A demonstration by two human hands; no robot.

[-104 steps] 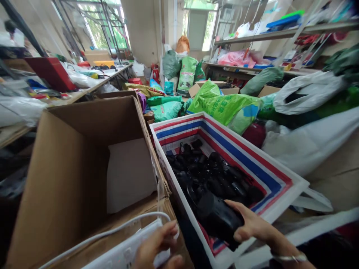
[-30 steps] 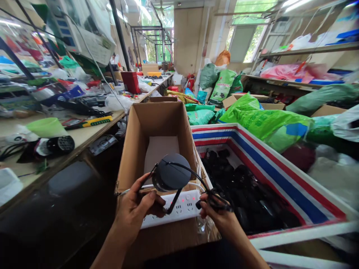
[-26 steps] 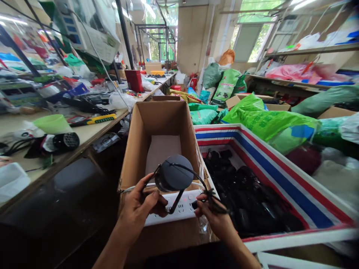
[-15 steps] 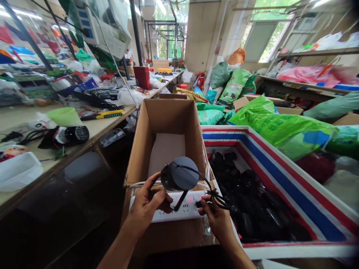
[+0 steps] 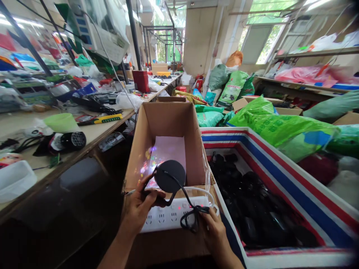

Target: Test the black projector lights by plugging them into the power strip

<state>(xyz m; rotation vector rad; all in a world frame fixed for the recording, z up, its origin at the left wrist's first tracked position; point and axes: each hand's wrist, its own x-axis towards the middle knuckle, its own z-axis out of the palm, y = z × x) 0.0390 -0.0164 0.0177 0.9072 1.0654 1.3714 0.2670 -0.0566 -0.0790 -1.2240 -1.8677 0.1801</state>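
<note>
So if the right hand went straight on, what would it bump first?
The right hand would probably bump the white power strip, just past the black cable it holds; depth is unclear.

Workshop — cluttered workbench (image 5: 17, 121), stuffed sacks (image 5: 232, 89), laden shelf (image 5: 316, 52)

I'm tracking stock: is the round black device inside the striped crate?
No, the left hand holds the device by the cardboard box.

Multicoloured light spots (image 5: 144, 166) now dot your open brown cardboard box (image 5: 171, 116); your right hand (image 5: 214, 226) has lowered the tied black cord (image 5: 200, 209) before the white power strip (image 5: 174, 216).
</note>
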